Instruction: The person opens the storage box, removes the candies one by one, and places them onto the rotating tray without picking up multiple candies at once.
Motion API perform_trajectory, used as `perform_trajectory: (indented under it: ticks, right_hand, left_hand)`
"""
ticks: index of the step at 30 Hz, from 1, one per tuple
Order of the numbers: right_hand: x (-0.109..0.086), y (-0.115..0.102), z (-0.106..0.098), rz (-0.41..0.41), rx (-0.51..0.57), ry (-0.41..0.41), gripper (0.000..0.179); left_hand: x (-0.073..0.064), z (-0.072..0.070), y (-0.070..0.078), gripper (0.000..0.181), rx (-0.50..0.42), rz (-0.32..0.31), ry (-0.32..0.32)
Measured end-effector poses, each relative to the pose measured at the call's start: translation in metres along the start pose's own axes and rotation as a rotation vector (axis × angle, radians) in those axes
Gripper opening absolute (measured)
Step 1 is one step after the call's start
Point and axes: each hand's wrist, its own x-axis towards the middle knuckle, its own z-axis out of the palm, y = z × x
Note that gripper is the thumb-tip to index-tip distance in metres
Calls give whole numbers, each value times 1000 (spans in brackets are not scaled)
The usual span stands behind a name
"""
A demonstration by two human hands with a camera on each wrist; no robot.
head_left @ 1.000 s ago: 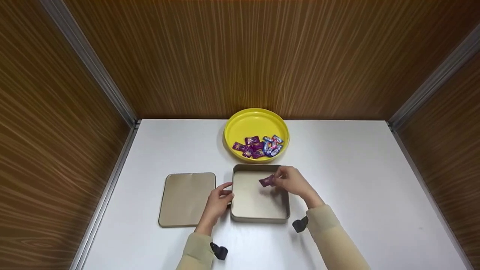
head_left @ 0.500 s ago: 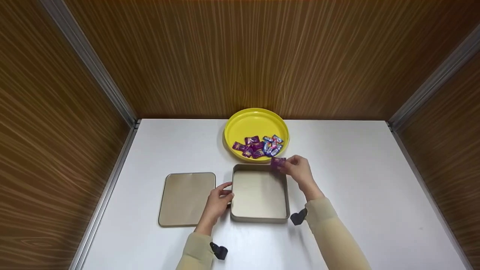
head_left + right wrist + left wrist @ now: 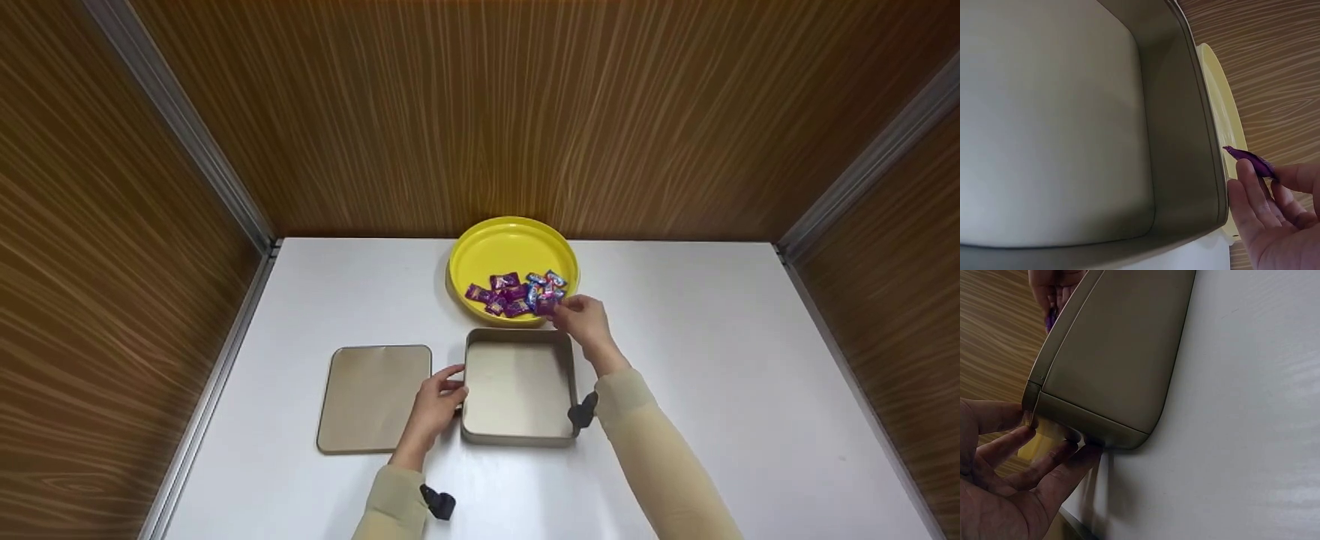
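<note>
My right hand (image 3: 587, 322) pinches a purple wrapped candy (image 3: 1255, 163) between thumb and fingers, over the near right rim of a round yellow tray (image 3: 510, 251). Purple candies (image 3: 504, 281) and blue-and-white wrapped candies (image 3: 555, 278) lie in the front part of that tray. Nearer to me sits an uncovered square beige tin (image 3: 517, 390) with a bare inside. My left hand (image 3: 433, 409) rests its spread fingertips against the tin's left outer wall, as the left wrist view shows up close.
The tin's flat lid (image 3: 373, 401) lies on the white table (image 3: 720, 375), left of the tin and next to my left wrist. Wood-grain panels (image 3: 517, 112) close off the back and both sides.
My right hand has lifted the purple candy out from inside the tin and carried it away from me to the yellow tray's near edge. My left hand has stayed at the tin.
</note>
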Motion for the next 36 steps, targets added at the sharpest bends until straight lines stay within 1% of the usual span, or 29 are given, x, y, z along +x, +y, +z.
perform_trajectory:
  ticks: [3,6,12,17,19,23,27,30,31,34,36]
  right_hand:
    - [1,0,0,-51,-11,-59,41]
    - [1,2,-1,-94,-27,-99,48]
    - [-4,5,-6,-100,-85,-96,45]
    - [-11,7,-11,-111,-84,-97,42]
    - [-13,7,-13,-121,-90,-103,42]
    - [-18,10,-19,-143,-106,-106,41]
    - [-23,14,-27,-162,-178,-105,41]
    - [-28,17,-33,-190,-247,-104,42]
    - [-30,17,-35,-203,-262,-103,42]
    - [-37,19,-42,-251,-314,-89,43]
    - [-43,20,-47,-286,-363,-74,44]
  left_hand:
    - [0,0,-1,43,-19,-2,-7]
    - [-1,0,-1,44,-35,6,-13]
    - [0,-1,0,44,-32,13,-10]
    - [0,0,-1,43,-10,5,-6]
    - [0,0,0,43,13,3,-9]
    - [0,0,0,43,92,29,-29]
    - [-1,-3,-1,43,196,80,-53]
    - [-2,-6,-1,43,260,112,-56]
    - [-2,-7,-1,43,271,121,-55]
    - [-3,-13,3,46,277,114,-38]
    - [-3,-19,6,46,298,133,-24]
